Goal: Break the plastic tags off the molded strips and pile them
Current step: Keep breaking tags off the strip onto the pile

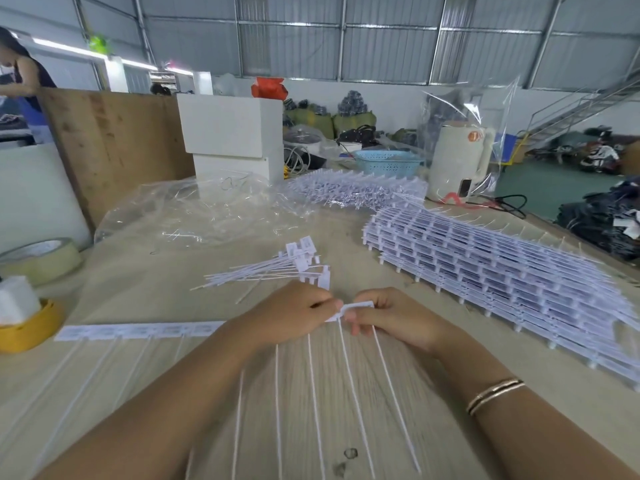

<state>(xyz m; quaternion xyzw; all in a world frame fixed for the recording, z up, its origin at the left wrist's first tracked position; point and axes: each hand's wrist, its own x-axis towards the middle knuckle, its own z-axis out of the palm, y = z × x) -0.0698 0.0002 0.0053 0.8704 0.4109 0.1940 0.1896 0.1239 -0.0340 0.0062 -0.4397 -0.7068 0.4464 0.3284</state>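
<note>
A white molded strip (138, 330) of plastic tags lies across the table in front of me, its long thin tails (313, 393) running toward me. My left hand (291, 315) grips the strip's right end. My right hand (391, 315) pinches the end tag (360, 305), which is bent up at the joint between my hands. Just beyond my hands lies a small pile of separated tags (294, 268), heads to the right, tails fanned left. A thick stack of whole strips (502, 271) lies at the right.
Crumpled clear plastic bag (194, 209) at the back left, more strips (356, 188) behind it. A tape roll (41, 259) and yellow holder (27, 330) sit at the left edge. White kettle (457, 161), blue basket (388, 162) and white boxes (228, 133) stand at the back.
</note>
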